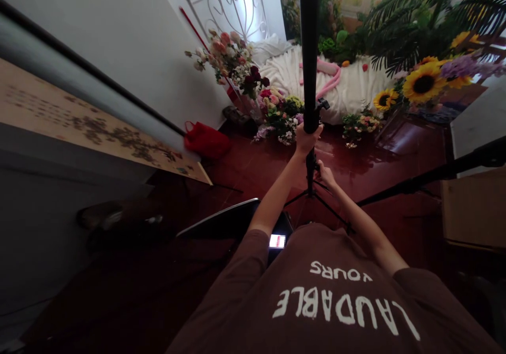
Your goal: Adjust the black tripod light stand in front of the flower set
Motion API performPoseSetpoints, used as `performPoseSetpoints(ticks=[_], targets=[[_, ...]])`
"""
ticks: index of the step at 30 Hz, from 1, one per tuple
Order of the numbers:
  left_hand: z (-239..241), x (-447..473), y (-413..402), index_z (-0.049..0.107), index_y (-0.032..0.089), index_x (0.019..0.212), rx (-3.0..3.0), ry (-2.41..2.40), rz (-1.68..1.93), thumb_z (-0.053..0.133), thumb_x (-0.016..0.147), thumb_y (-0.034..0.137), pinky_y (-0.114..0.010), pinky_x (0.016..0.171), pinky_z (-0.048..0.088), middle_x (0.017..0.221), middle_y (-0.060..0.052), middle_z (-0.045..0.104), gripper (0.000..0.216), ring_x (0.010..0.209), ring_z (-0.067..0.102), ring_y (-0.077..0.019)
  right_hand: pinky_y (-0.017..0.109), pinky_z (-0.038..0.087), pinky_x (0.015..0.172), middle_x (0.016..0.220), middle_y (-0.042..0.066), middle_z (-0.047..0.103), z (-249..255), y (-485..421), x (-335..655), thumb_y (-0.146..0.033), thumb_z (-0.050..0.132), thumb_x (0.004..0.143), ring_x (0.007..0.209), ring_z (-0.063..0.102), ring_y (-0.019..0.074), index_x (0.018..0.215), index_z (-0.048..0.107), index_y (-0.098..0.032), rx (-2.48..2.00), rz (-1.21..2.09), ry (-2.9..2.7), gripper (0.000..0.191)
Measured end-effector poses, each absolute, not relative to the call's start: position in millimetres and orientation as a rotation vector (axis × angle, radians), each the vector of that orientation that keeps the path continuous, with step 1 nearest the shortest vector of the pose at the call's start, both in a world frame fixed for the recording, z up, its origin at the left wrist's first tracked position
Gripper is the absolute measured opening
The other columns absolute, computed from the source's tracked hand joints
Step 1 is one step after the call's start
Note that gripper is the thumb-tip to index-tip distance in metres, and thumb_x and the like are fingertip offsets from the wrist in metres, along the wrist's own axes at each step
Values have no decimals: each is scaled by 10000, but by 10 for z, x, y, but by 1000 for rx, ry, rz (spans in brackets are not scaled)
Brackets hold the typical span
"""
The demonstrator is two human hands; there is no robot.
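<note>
A tall black light stand (pixel 310 53) rises upright in front of me, its thin legs spread on the floor. My left hand (pixel 307 140) is wrapped around its pole, just below a clamp knob (pixel 323 104). Lower down, my right hand (pixel 326 174) is closed at a small black knob (pixel 317 167) on the right side of the pole. The fingers there partly hide the knob. The top of the stand lies outside the view.
Flower bunches (pixel 279 106) and sunflowers (pixel 422 82) stand around a white-draped platform (pixel 284 69). A red bag (pixel 206 140) sits by the left wall. Another black pole (pixel 427 177) slants in from the right. A lit screen (pixel 277 241) lies below my left arm.
</note>
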State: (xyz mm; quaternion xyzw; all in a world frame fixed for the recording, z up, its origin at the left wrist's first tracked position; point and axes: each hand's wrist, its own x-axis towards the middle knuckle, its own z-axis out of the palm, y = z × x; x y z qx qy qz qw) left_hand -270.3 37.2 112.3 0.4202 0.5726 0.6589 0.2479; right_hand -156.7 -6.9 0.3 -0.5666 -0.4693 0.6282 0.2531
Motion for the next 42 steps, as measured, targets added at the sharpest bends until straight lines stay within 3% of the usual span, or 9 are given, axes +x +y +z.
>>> performPoseSetpoints(ticks=[4,8,14,17,20,25,30,34,42], targets=[[912,-2654,363,579,198,671,1147,1618,1859,717,761,419,-211,508,438,540,39,560,275,495,563,-92,187,452,451,595,57,689,-71,-204,-1478,-651,414,944,449,579,103,647,552,-183,-1427,1905,-1025,571],[631,-2566,329,629,209,807,1101,1724,1873,663,809,511,-241,596,490,643,2,634,304,611,630,-130,177,470,461,579,18,677,-260,-422,-1196,-512,569,918,454,592,96,672,570,-181,-1407,1888,-980,412],[65,-2430,-22,581,215,1205,1124,1962,1625,508,904,574,-364,890,538,1031,-109,714,474,1028,687,-231,188,497,452,590,25,697,-633,-697,-478,-469,653,835,459,621,110,649,586,-174,-1574,1758,-889,355],[-173,-2381,-262,455,199,1379,1226,1985,1585,430,940,557,-439,1129,408,1384,-167,565,567,1339,515,-247,210,524,455,592,32,704,-802,-882,-32,-481,671,796,464,643,130,650,589,-180,-1650,1643,-800,345],[-300,-2254,-514,339,205,1476,1285,1941,1584,348,972,508,-438,1229,285,1554,-152,384,588,1488,315,-228,254,573,485,596,37,710,-946,-1116,400,-477,677,773,496,679,164,668,586,-210,-1654,1514,-697,301],[-379,-1713,-981,245,211,1519,1175,1981,1618,333,979,434,-470,1256,242,1597,-144,303,591,1532,194,-219,285,570,437,532,22,674,-1038,-1393,880,-479,599,773,445,675,195,643,546,-238,-1759,1311,-640,279],[-307,-1179,-1171,360,248,1440,1550,1577,1437,389,965,373,-513,1217,310,1562,-150,373,492,1483,326,-231,272,572,458,519,-1,661,-911,-1394,1059,-449,564,796,432,658,167,648,551,-234,-1733,1187,-526,262],[-119,-916,-918,402,245,1373,1748,1312,1342,388,969,372,-522,1199,325,1506,-160,449,424,1423,423,-232,226,551,485,562,-2,680,-753,-1278,1161,-421,593,803,458,649,127,669,581,-200,-1666,1090,-374,259],[323,-235,-100,217,232,1458,1953,783,1231,471,946,421,-441,1152,403,1540,-186,366,602,1433,412,-215,208,504,462,657,23,717,22,-709,1702,-557,550,880,485,637,121,827,615,-175,-1608,972,-661,392]])
